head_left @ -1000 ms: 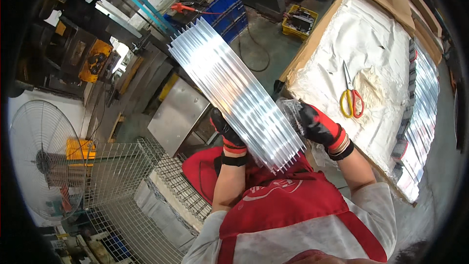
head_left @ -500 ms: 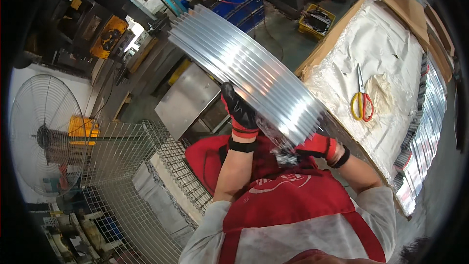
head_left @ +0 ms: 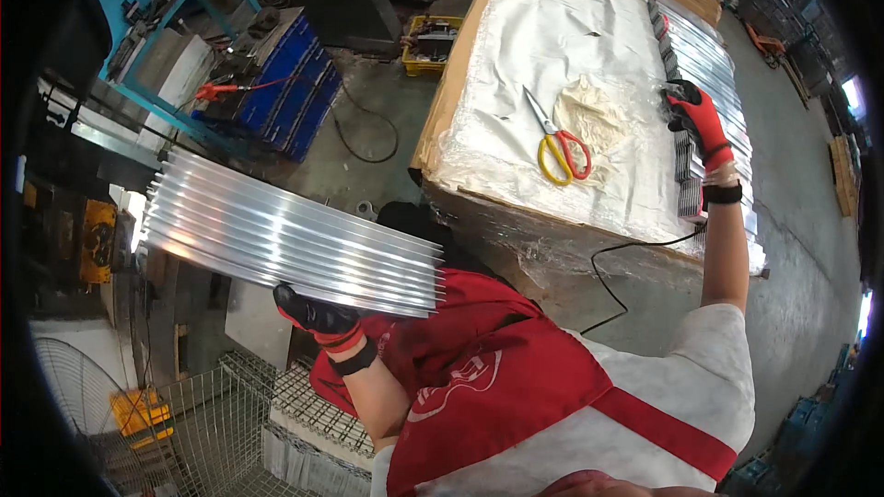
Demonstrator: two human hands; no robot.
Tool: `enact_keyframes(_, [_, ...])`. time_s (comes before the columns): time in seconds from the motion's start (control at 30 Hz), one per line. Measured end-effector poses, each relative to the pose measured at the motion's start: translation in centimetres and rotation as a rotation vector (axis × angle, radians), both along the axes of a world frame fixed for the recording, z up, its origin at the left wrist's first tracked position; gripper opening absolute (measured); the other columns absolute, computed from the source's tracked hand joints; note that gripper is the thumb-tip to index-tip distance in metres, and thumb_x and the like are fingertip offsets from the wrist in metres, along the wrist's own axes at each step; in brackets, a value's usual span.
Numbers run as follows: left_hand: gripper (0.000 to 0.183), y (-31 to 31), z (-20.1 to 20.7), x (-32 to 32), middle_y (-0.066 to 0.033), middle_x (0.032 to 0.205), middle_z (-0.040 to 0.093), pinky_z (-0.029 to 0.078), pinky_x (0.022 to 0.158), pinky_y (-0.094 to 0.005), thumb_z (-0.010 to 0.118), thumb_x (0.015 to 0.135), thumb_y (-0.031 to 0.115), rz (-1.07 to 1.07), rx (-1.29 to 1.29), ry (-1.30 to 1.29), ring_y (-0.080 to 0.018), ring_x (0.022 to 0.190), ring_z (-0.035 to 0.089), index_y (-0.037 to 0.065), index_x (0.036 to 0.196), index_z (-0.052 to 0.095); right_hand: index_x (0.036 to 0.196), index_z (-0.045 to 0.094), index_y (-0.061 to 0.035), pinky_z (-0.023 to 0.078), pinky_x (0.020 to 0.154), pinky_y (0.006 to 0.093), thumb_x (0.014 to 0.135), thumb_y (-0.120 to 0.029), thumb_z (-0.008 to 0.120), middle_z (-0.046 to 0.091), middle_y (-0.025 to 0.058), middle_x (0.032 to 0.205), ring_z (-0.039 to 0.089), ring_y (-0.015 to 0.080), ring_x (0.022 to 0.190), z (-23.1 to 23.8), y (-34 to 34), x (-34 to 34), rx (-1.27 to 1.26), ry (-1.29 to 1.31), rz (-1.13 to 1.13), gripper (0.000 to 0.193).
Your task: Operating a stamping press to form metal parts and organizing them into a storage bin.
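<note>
My left hand, in a red and black glove, is closed on the lower edge of a bundle of long silver ribbed metal strips. The bundle slants across in front of my apron, its strips lying side by side. Stretched far to the right, my gloved right hand has its fingers curled at the dark ends of a row of similar metal strips. What those fingers grip, if anything, I cannot make out. This row lies along the right side of a large cardboard box lined with white sheeting.
Scissors with yellow and red handles lie on the sheeting beside a crumpled cream cloth. Blue crates and a yellow bin stand farther off. At lower left are a wire basket and a fan. A black cord hangs near the box.
My right hand has left the bundle's near end and reached over to the strips in the box. The left hand still holds the bundle, now farther left. My view has turned right.
</note>
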State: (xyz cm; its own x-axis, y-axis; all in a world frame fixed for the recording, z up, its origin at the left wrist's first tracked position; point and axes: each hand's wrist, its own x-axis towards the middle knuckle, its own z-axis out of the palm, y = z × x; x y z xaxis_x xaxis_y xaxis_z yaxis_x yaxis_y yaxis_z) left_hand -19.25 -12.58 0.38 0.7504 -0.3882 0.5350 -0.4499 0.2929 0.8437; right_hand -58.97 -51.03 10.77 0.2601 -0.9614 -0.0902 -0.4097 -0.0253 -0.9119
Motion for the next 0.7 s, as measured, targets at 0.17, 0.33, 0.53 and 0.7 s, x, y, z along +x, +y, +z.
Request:
enact_keyframes(0.17, [0.050,0.0,-2.8,-0.7,-0.0110,0.119,0.043,0.037,0.088,-0.0353,0.051,0.081,0.034,-0.220,-0.149,0.461,-0.0205,0.104,0.044,0.001,0.118,0.040,0.110,0.047,-0.0055,0.040,0.047,0.0224,0.066,-0.039,0.067,0.051,-0.0005,0.063,0.046,0.0110,0.049,-5.9,-4.8,-4.9,0.114,0.672,0.132,0.059])
enact_keyframes(0.33, [0.043,-1.2,-0.3,-2.6,-0.0080,0.115,0.046,0.035,0.089,-0.0351,0.052,0.081,0.028,-0.470,-0.392,0.871,-0.0211,0.102,0.045,0.003,0.116,0.042,0.117,0.041,-0.0097,0.044,0.063,0.0312,0.069,-0.040,0.062,0.055,0.0085,0.081,0.053,0.0225,0.068,-7.0,-5.7,-6.7,-0.117,0.755,-0.168,0.061])
enact_keyframes(0.53, [0.035,-2.5,-3.4,-3.8,-0.0067,0.117,0.043,0.031,0.093,-0.0347,0.038,0.088,0.029,-0.473,-0.233,0.873,-0.0213,0.106,0.042,0.009,0.116,0.045,0.117,0.046,-0.0103,0.042,0.076,0.0341,0.073,-0.027,0.062,0.054,0.0129,0.100,0.052,0.0282,0.088,-7.4,1.7,3.4,-0.382,0.164,0.213,0.050])
enact_keyframes(0.7, [0.039,-9.5,-3.9,-4.8,-0.0091,0.116,0.046,0.037,0.092,-0.0356,0.035,0.089,0.031,-0.643,-0.202,1.114,-0.0219,0.106,0.045,0.005,0.118,0.041,0.110,0.053,-0.0081,0.043,0.075,0.0256,0.078,-0.025,0.059,0.059,0.0069,0.093,0.055,0.0136,0.087,-11.1,6.6,12.1,-0.285,0.120,0.427,0.037])
